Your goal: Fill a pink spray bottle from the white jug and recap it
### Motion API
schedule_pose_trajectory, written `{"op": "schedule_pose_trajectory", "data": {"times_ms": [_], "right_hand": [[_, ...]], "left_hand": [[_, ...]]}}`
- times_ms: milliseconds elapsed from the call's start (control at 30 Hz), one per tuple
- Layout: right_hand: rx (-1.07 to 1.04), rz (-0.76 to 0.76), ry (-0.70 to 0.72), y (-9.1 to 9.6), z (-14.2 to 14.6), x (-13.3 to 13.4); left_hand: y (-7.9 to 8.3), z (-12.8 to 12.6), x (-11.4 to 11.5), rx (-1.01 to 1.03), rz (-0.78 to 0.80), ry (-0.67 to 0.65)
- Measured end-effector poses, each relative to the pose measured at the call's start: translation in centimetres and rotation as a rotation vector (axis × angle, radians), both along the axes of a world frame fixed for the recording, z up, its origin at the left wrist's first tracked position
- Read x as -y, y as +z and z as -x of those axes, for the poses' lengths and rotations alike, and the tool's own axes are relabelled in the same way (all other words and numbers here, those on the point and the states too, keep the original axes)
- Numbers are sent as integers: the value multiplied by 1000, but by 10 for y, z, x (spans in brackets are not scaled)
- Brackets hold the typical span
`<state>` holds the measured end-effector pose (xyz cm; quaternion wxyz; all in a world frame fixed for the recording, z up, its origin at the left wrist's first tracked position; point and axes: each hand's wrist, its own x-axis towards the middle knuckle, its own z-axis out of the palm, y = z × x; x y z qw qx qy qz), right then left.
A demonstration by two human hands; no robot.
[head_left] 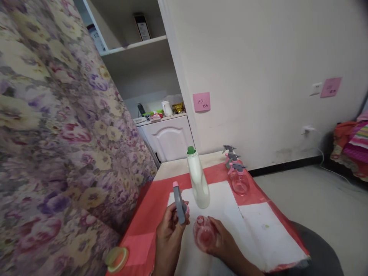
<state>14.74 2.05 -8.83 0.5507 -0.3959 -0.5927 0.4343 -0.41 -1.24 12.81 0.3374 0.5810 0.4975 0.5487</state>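
Fingers of the left hand (pixel 170 229) are gripping a grey spray head (pixel 178 203) with a pink tip, the tip pointing upward. Fingers of the right hand (pixel 222 240) are closing around the side of a transparent pink bottle (pixel 203 238). This bottle is showing its bare mouth at the top and is sitting just to the right of the spray head, apart from it. Whether its base is resting on the bench is not showing clearly.

A tall pale green bottle (pixel 198 184) with a green top is standing upright beyond both hands, on a white sheet (pixel 221 199). The sheet is covering part of a red cloth (pixel 156 203) that is lying across the bench. Near the far right edge, spray bottles (pixel 240 184) with grey and pink heads are standing in a row, the nearest one transparent pink. A round yellow-green container (pixel 117 259) is lying near the left edge, well apart from the left hand.

A floral curtain (pixel 66 115) is hanging at the left. Behind the bench, a white cabinet (pixel 174 136) is standing beside the wall, where a pink note (pixel 201 102) is hanging.
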Motion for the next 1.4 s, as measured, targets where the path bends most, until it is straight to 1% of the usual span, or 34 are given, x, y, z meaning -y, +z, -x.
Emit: {"op": "schedule_pose_trajectory", "data": {"times_ms": [100,200,300,400,500,600,733,900,1100,1300,1400], "right_hand": [[15,-20,-10,1,-1,1],[64,-33,-50,2,0,1],[65,-23,-55,6,0,2],[43,-5,-50,10,1,3],[24,5,-42,14,1,4],[32,35,-48,18,0,5],[43,55,-49,26,-2,7],[12,80,-23,34,-3,10],[49,32,-47,24,-3,6],[2,22,-43,18,1,5],[-22,34,-37,15,2,5]], "left_hand": [[-9,-5,-6,-112,12,-35],[-28,-14,-12,-172,25,-47],[-50,-21,-17,-133,58,-56],[-69,-21,-20,-96,92,-57],[-82,-16,-24,-66,117,-74],[-91,-11,-28,-42,136,-99],[-96,-6,-30,-54,138,-107],[-92,-6,-29,-80,155,-113],[-88,-7,-27,-123,115,-143],[-92,-2,-30,-64,135,-225],[-93,0,-31,-70,144,-228]]}}
